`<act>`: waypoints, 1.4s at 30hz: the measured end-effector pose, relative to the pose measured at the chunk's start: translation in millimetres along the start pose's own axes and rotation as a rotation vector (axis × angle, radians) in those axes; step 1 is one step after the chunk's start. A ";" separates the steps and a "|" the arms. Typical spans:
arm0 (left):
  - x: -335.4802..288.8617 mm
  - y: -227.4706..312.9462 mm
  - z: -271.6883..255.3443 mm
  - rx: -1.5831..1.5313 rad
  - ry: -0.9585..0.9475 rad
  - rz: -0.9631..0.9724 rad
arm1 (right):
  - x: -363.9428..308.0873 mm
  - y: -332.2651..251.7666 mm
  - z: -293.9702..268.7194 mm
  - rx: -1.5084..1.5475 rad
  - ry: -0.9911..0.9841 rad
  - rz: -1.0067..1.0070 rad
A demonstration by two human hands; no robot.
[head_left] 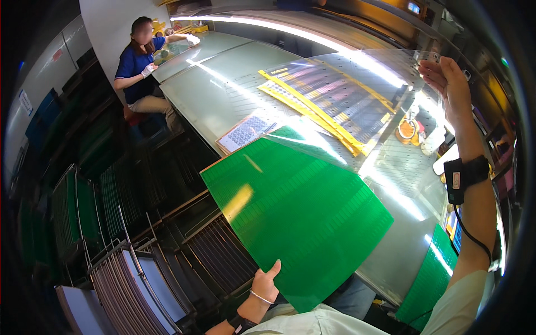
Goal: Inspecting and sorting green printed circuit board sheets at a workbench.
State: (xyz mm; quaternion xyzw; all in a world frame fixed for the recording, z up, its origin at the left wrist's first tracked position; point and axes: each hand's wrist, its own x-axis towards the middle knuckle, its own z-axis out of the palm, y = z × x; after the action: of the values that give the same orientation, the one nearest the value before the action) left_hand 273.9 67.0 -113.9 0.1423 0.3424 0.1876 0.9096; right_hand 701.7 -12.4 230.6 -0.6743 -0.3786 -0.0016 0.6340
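Observation:
My left hand (267, 286) grips the near left edge of a large glossy green panel (312, 218), thumb on top and fingers underneath. The panel is tilted, its far part reaching over the glass-topped table (195, 106). High on the right, my right hand (446, 84) is closed on the far right corner of a thin transparent sheet (413, 72). That sheet is raised over the table, and its lower part meets the panel's far edge. Seen through it is a dark patterned film (340, 95) with yellow borders.
A small patterned card (248, 133) lies beyond the panel, and an orange tape roll (407, 129) lies to the right. Wire racks (128, 285) of boards stand at lower left. Another green panel (430, 273) is at lower right. A co-worker (137, 70) in white gloves sits at the far left.

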 end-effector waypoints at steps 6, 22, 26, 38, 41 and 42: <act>0.7 -0.8 -0.1 0.016 -0.009 0.004 | 0.8 2.1 1.3 0.017 0.001 0.020; 5.1 1.8 2.8 -0.003 0.041 -0.001 | -117.5 -19.2 46.1 0.122 -0.121 0.017; 9.7 3.2 -8.0 -0.003 0.015 -0.018 | -201.2 -15.4 73.5 0.238 -0.363 0.044; 16.3 9.2 -12.9 -0.122 -0.233 -0.036 | -398.8 7.2 84.9 0.000 -0.721 0.262; 7.5 13.0 -11.6 -0.118 -0.346 -0.047 | -423.7 4.2 52.4 0.124 -0.396 0.450; 4.7 13.8 -7.7 -0.148 -0.318 -0.060 | -440.1 9.8 36.9 0.201 -0.230 0.512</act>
State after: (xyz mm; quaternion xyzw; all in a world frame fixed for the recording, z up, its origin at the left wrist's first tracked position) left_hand 268.6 82.3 -116.8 0.0926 0.1835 0.1602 0.9654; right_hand 375.2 -203.7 2.8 -0.6774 -0.2637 0.2721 0.6305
